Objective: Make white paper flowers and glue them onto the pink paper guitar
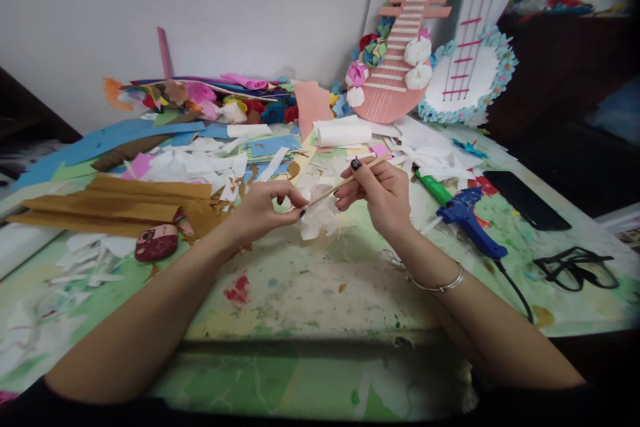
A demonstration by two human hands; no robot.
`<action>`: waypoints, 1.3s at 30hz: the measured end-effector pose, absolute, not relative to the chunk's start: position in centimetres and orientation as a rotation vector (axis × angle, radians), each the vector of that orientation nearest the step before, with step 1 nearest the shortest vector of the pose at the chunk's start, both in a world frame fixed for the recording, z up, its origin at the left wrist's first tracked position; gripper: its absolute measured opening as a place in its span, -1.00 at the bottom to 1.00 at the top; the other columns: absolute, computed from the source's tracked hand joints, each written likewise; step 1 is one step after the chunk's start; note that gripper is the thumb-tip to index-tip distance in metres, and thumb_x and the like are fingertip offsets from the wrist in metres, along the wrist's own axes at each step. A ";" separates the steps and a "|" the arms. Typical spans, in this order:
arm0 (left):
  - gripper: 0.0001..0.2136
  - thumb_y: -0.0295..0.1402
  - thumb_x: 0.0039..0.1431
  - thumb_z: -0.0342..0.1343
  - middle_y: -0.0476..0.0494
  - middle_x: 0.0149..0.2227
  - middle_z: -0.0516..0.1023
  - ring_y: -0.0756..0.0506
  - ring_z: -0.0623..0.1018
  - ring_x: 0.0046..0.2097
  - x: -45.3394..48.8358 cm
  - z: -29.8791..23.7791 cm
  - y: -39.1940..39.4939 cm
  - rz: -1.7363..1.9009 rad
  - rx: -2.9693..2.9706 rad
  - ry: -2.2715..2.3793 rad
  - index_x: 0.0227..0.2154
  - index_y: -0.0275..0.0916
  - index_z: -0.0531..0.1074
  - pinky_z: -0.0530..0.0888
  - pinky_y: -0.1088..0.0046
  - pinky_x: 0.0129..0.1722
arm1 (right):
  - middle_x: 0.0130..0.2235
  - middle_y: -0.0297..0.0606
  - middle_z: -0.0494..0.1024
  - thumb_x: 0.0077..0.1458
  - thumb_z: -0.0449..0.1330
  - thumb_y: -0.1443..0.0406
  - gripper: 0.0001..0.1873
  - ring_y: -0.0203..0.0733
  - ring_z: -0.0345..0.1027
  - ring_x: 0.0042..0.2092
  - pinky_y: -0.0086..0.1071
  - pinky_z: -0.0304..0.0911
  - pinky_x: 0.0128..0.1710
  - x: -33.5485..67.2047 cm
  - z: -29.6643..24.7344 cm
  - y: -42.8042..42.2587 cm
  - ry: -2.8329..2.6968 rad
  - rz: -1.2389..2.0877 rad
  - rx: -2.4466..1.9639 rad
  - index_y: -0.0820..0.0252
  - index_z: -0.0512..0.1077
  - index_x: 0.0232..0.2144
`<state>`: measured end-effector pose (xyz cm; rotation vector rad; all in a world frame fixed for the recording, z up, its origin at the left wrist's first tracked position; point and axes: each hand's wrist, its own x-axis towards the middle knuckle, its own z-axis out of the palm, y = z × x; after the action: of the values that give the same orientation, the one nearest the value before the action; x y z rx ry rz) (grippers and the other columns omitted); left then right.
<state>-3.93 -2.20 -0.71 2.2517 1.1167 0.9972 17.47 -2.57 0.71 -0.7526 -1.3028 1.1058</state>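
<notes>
My left hand (275,210) is closed in a pinch, thumb and forefinger meeting at the lower end of a thin wooden stick (327,195). My right hand (377,193) grips the same stick nearer its upper end, which slants up to the right past the fingers. Crumpled thin white paper (320,217) shows just beneath the stick, right by the left fingertips. Whether the left fingers also pinch an edge of this paper, I cannot tell.
To the right lie a blue glue gun (470,220), a black phone (527,200) and glasses (575,267). At left are brown paper (115,203) and a dark red case (157,242). Paper scraps (195,163) cover the back, before two paper instruments (395,83).
</notes>
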 end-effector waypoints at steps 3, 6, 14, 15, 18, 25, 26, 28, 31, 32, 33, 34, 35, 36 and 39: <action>-0.95 -0.41 -0.03 0.15 -0.01 -0.48 0.57 0.00 0.48 -0.42 -3.7 -0.7 -2.3 1.005 2.318 1.152 -0.47 -0.23 0.50 0.32 0.47 -0.41 | -0.58 -0.32 0.54 0.11 0.20 0.08 -0.68 -0.28 0.44 -0.62 -0.40 0.42 -0.62 17.4 0.7 -2.6 -1.317 1.104 -0.754 0.23 0.39 -0.46; -0.96 -0.44 -0.06 0.13 0.01 -0.49 0.55 0.01 0.48 -0.43 -3.5 -0.8 -2.5 1.013 2.351 1.175 -0.48 -0.24 0.46 0.34 0.48 -0.39 | -0.59 -0.32 0.54 0.10 0.20 0.08 -0.68 -0.29 0.43 -0.62 -0.40 0.42 -0.61 17.3 0.7 -2.7 -1.322 1.101 -0.753 0.23 0.38 -0.47; -0.96 -0.41 -0.01 0.14 0.01 -0.47 0.52 0.01 0.47 -0.42 -3.6 -1.3 -2.5 1.043 2.380 1.184 -0.45 -0.25 0.45 0.35 0.49 -0.39 | -0.57 -0.32 0.54 0.12 0.18 0.08 -0.68 -0.30 0.43 -0.61 -0.40 0.41 -0.59 17.4 0.8 -2.8 -1.339 1.078 -0.770 0.23 0.38 -0.44; -0.96 -0.41 -0.01 0.13 0.01 -0.46 0.53 0.01 0.48 -0.42 -3.6 -1.3 -2.4 1.039 2.380 1.186 -0.45 -0.25 0.45 0.35 0.49 -0.39 | -0.57 -0.32 0.54 0.12 0.18 0.07 -0.68 -0.31 0.43 -0.61 -0.40 0.41 -0.58 17.4 0.8 -2.8 -1.343 1.073 -0.784 0.22 0.38 -0.44; -0.95 -0.41 0.00 0.14 -0.01 -0.44 0.54 0.00 0.49 -0.40 -3.7 -1.3 -2.4 1.030 2.383 1.185 -0.44 -0.26 0.46 0.36 0.48 -0.36 | -0.57 -0.33 0.54 0.10 0.18 0.03 -0.65 -0.32 0.43 -0.60 -0.41 0.40 -0.58 17.4 0.9 -2.7 -1.353 1.058 -0.809 0.21 0.36 -0.43; -0.91 -0.36 0.09 0.15 -0.04 -0.40 0.58 -0.02 0.52 -0.34 -3.6 -0.9 -2.5 1.027 2.369 1.141 -0.37 -0.23 0.52 0.37 0.46 -0.33 | -0.59 -0.32 0.53 0.10 0.20 0.06 -0.66 -0.30 0.43 -0.61 -0.42 0.39 -0.61 17.6 0.7 -2.3 -1.321 1.068 -0.782 0.23 0.37 -0.44; -0.91 -0.34 0.10 0.16 -0.05 -0.39 0.59 -0.03 0.52 -0.33 -3.6 -0.9 -2.4 1.025 2.358 1.136 -0.37 -0.23 0.52 0.37 0.46 -0.32 | -0.59 -0.32 0.53 0.10 0.20 0.05 -0.66 -0.30 0.43 -0.61 -0.42 0.39 -0.61 17.7 0.7 -2.3 -1.317 1.075 -0.786 0.23 0.37 -0.44; -0.89 -0.31 0.13 0.16 -0.07 -0.38 0.58 -0.03 0.51 -0.32 -3.6 -1.0 -2.4 1.024 2.341 1.132 -0.37 -0.23 0.50 0.37 0.44 -0.31 | -0.57 -0.31 0.54 0.09 0.20 0.03 -0.64 -0.30 0.44 -0.61 -0.41 0.41 -0.59 17.7 0.7 -2.2 -1.312 1.084 -0.807 0.22 0.37 -0.44; -0.91 -0.33 0.16 0.12 -0.08 -0.38 0.54 -0.04 0.48 -0.32 -3.6 -1.3 -2.3 1.045 2.364 1.121 -0.37 -0.23 0.46 0.36 0.44 -0.32 | -0.56 -0.30 0.55 0.07 0.19 -0.01 -0.62 -0.31 0.43 -0.60 -0.40 0.42 -0.58 17.7 0.8 -2.2 -1.302 1.090 -0.831 0.21 0.36 -0.43; -0.92 -0.35 0.18 0.11 -0.08 -0.39 0.53 -0.04 0.47 -0.32 -3.5 -1.4 -2.2 1.060 2.385 1.118 -0.38 -0.24 0.44 0.36 0.44 -0.31 | -0.56 -0.30 0.55 0.07 0.20 -0.01 -0.61 -0.31 0.43 -0.60 -0.40 0.42 -0.58 17.7 0.8 -2.2 -1.299 1.092 -0.830 0.21 0.36 -0.43; -0.92 -0.37 0.18 0.10 -0.08 -0.39 0.51 -0.05 0.47 -0.32 -3.5 -1.5 -2.2 1.078 2.409 1.119 -0.38 -0.24 0.43 0.36 0.43 -0.30 | -0.56 -0.29 0.55 0.07 0.20 -0.01 -0.61 -0.31 0.43 -0.60 -0.40 0.41 -0.58 17.7 0.8 -2.2 -1.297 1.094 -0.827 0.21 0.37 -0.43; -0.93 -0.39 0.19 0.08 -0.08 -0.40 0.49 -0.05 0.46 -0.31 -3.4 -1.5 -2.2 1.096 2.432 1.127 -0.39 -0.24 0.41 0.36 0.43 -0.29 | -0.55 -0.29 0.55 0.06 0.20 -0.01 -0.61 -0.31 0.43 -0.59 -0.40 0.42 -0.57 17.7 0.8 -2.2 -1.297 1.094 -0.822 0.22 0.37 -0.43; -0.92 -0.40 0.20 0.06 -0.08 -0.40 0.48 -0.05 0.45 -0.31 -3.3 -1.5 -2.3 1.105 2.455 1.141 -0.39 -0.24 0.40 0.35 0.42 -0.29 | -0.55 -0.29 0.56 0.06 0.21 -0.01 -0.61 -0.31 0.44 -0.59 -0.40 0.42 -0.57 17.6 0.8 -2.2 -1.296 1.093 -0.815 0.22 0.37 -0.42; -0.92 -0.41 0.21 0.04 -0.08 -0.41 0.46 -0.06 0.45 -0.31 -3.3 -1.5 -2.3 1.108 2.475 1.158 -0.40 -0.25 0.39 0.35 0.42 -0.29 | -0.54 -0.28 0.56 0.07 0.21 0.00 -0.62 -0.30 0.44 -0.58 -0.39 0.42 -0.56 17.6 0.8 -2.3 -1.295 1.094 -0.806 0.22 0.37 -0.42; -0.90 -0.43 0.22 0.00 -0.09 -0.42 0.43 -0.07 0.43 -0.32 -3.0 -1.4 -2.4 1.096 2.512 1.219 -0.40 -0.25 0.37 0.35 0.41 -0.30 | -0.52 -0.27 0.57 0.09 0.20 0.02 -0.64 -0.29 0.45 -0.58 -0.38 0.43 -0.54 17.6 0.8 -2.4 -1.295 1.095 -0.780 0.23 0.38 -0.41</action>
<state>-3.04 -2.42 -1.45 2.5123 1.2195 1.0958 17.57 -2.39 0.83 -0.7799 -1.2947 1.0954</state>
